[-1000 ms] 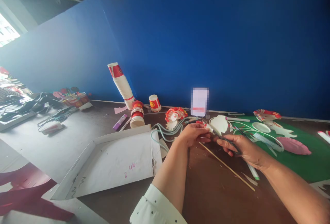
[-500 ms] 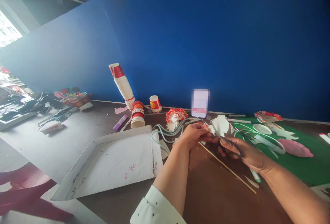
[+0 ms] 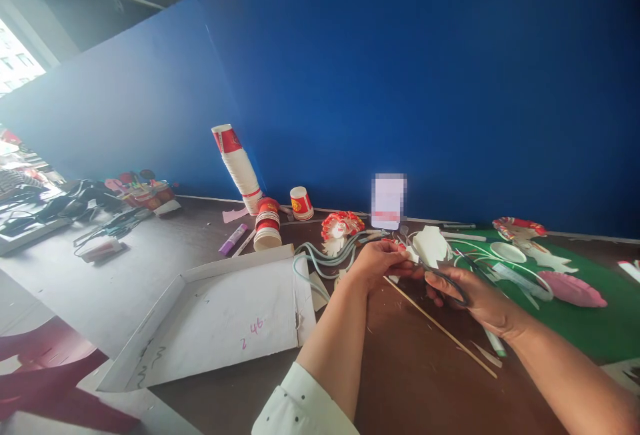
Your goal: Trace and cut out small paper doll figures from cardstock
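Though cluttered, tabletop (image 3: pixel 415 371) before blue partition (image 3: pixel 375 75) (left grip (image 3: pixel 379 263): pinched paper (image 3: pixel 412 255); right grip (image 3: pixel 473 295): scissors (image 3: pixel 457 281)).

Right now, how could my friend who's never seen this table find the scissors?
Start at the big blue wall and drop to the dark brown table below it. Near the green patch, find the person's right hand: it holds the scissors. Their dark, looped handle sets them apart from the pale, straight stick just below in the picture.
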A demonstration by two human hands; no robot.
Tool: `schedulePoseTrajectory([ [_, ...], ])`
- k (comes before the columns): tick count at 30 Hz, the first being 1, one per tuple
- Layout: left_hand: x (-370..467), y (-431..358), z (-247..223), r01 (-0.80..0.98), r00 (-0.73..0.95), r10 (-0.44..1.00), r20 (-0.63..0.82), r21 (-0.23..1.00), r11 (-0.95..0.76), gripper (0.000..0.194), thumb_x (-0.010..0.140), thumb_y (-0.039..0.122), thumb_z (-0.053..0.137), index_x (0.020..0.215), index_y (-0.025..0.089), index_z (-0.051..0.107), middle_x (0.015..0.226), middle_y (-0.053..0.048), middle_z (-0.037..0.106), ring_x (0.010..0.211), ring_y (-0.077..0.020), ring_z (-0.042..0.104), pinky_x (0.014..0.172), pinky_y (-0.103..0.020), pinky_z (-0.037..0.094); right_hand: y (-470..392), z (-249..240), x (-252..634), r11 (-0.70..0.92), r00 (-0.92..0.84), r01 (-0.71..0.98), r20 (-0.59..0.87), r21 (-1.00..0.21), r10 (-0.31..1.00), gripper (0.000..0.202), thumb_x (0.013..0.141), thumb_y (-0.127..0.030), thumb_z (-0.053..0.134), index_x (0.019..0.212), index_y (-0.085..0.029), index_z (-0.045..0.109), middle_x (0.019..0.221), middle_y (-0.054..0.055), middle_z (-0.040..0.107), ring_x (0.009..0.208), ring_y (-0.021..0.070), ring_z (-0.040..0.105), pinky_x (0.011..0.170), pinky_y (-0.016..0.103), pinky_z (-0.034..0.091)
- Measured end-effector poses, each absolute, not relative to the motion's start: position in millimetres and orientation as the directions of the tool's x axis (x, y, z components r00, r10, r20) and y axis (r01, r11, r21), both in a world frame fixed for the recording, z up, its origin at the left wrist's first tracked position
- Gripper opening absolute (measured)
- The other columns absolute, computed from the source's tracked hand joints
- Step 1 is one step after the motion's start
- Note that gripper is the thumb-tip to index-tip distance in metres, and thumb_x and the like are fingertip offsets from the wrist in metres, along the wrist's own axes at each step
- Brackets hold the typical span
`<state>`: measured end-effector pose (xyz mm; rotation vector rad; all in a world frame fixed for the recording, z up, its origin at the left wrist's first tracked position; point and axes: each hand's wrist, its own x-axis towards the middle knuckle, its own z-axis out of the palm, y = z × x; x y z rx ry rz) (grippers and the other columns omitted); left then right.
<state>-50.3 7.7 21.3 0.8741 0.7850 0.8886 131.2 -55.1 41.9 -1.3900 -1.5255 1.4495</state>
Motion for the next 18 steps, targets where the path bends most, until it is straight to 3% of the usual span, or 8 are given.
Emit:
schedulePoseTrajectory([
  [6, -50.8, 7.3, 21.3, -0.28, 0.42, 0.88, -0.223, 0.89, 0.359, 0.03, 0.067, 0.025, 0.086, 0.076, 0.01, 0.062, 0.066, -0.004, 0.066, 0.064, -0.0132, 0.066, 0.072, -0.029, 0.056, -53.4, 41.2, 130.7, -0.098, -0.241, 0.338, -0.187, -0.936, 0.952, 0.058, 0.065, -0.077, 0.068, 0.078, -0.021, 0.073, 0.065, 0.002, 0.059, 0.059, 0.0145, 0.051, 0.049, 0.027, 0.034],
  [18, -50.1, 6.2, 22.1, -0.279, 0.413, 0.88, -0.235, 0.887, 0.368, 0.026, 0.069, 0.023, 0.084, 0.074, 0.01, 0.063, 0.064, -0.004, 0.066, 0.06, -0.0125, 0.065, 0.073, -0.03, 0.056, -49.2, 33.7, 137.9, -0.101, -0.266, 0.369, -0.209, -0.924, 0.941, 0.052, 0.068, -0.073, 0.068, 0.077, -0.022, 0.069, 0.064, 0.0, 0.057, 0.06, 0.0152, 0.051, 0.052, 0.027, 0.037],
])
